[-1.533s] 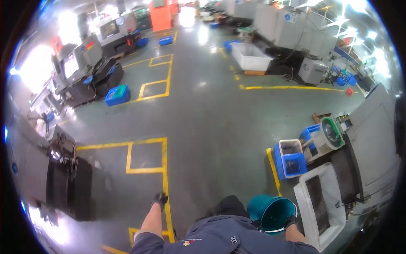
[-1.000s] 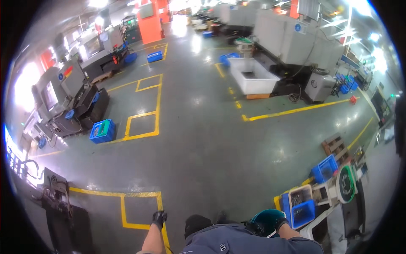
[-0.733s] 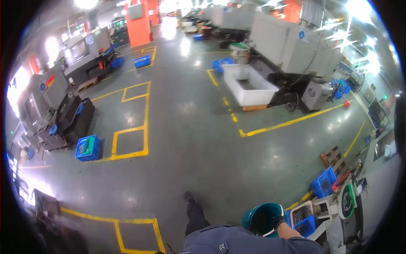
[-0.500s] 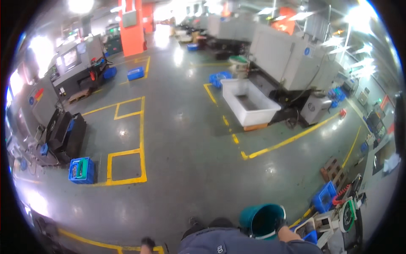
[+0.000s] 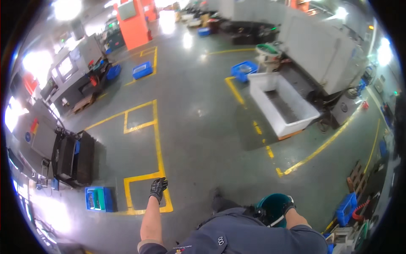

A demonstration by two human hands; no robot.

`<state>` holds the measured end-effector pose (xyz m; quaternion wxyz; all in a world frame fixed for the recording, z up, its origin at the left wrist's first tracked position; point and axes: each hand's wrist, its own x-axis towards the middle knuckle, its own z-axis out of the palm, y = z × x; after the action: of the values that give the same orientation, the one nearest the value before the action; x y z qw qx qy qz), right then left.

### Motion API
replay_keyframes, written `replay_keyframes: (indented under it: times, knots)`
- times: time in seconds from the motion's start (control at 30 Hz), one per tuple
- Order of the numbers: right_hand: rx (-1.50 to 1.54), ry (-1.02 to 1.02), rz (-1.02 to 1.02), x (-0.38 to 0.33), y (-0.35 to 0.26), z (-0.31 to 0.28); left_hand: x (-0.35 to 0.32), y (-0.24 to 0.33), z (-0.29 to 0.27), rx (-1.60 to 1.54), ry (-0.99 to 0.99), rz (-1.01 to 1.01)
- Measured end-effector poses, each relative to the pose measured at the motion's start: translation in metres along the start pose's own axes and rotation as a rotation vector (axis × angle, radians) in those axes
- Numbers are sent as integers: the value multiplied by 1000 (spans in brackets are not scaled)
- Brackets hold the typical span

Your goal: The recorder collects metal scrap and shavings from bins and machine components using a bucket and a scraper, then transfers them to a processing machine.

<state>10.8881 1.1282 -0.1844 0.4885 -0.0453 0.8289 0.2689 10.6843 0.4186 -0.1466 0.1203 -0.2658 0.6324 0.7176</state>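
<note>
My left hand (image 5: 158, 188) wears a black glove and swings out in front of me over the yellow floor marking (image 5: 157, 139), its fingers loosely apart and holding nothing. My right hand (image 5: 289, 205), also gloved, grips the rim of a teal bucket (image 5: 272, 209) carried at my right side. One dark shoe (image 5: 216, 195) shows below me on the grey concrete floor.
A large white open tub (image 5: 282, 103) sits on a pallet ahead to the right beside a grey machine (image 5: 321, 46). Blue crates (image 5: 98, 199) lie at my left, far ahead (image 5: 142, 70) and by the tub (image 5: 244, 70). Dark machines (image 5: 72, 157) line the left. An orange pillar (image 5: 134, 23) stands far ahead.
I have walked and turned along the aisle; the white tub now lies closer, ahead to the right. My left arm has swung forward into view. The bucket stays in my right hand.
</note>
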Motion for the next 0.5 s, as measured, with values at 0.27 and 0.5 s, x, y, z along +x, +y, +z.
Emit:
replay_keyframes:
  times: [0.27, 0.5]
  knots:
    - [-308, -125, -198, 168, 29, -204, 50, -143, -133, 594, 325, -57]
    - [1937, -36, 173, 232, 29, -353, 180, -63, -166, 1489, -560, -285]
